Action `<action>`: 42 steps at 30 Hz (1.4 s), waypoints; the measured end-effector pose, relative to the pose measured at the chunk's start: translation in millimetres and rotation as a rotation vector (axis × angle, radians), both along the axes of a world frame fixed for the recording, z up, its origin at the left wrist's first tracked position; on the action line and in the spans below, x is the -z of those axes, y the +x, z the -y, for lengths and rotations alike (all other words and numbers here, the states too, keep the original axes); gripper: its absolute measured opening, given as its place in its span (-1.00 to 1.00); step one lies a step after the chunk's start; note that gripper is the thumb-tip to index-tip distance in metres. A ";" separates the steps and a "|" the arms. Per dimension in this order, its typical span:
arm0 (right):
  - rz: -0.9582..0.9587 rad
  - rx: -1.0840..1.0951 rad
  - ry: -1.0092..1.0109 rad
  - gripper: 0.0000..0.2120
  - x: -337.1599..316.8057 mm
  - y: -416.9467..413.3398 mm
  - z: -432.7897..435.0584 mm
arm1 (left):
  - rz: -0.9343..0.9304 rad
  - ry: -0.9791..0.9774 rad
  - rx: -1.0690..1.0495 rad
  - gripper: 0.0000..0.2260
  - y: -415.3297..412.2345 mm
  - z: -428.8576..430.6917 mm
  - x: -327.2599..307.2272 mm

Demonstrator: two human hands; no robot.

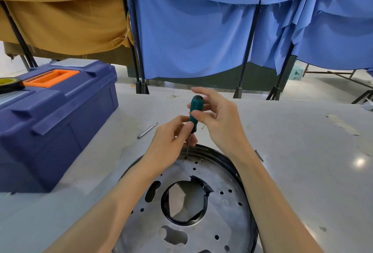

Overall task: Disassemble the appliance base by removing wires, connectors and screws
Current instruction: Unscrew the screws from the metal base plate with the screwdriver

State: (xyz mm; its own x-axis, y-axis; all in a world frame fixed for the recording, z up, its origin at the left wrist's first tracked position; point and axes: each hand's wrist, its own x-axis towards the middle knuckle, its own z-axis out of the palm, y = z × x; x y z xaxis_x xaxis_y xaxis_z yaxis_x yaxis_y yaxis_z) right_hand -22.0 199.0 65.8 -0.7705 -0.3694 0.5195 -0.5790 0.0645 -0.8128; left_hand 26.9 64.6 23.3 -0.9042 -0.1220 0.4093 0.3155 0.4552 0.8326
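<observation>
The round appliance base (222,222), a grey metal disc with a black rim and a large central hole, lies on the table right in front of me. A screwdriver with a green handle (195,111) stands nearly upright, its tip on a screw (185,157) at the base's far edge. My left hand (171,143) pinches the lower end of the handle, above the shaft. My right hand (218,119) holds the upper handle between thumb and fingers, with the index finger stretched out above it.
A blue toolbox (60,115) with an orange handle stands at the left, a roll of tape (10,84) on its lid. A loose metal bit (147,130) lies on the table left of my hands, another small metal piece (259,155) by my right wrist. Cloth-covered frames stand behind.
</observation>
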 end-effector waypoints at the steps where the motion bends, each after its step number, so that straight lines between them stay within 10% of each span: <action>1: 0.022 -0.029 -0.025 -0.62 -1.0 -0.2 -0.6 | 0.000 0.006 0.012 -0.87 -0.6 0.6 0.8; 42: 0.003 0.009 -0.039 -0.57 -2.5 -0.5 -1.9 | 0.017 0.027 0.010 -0.86 -2.1 1.0 3.2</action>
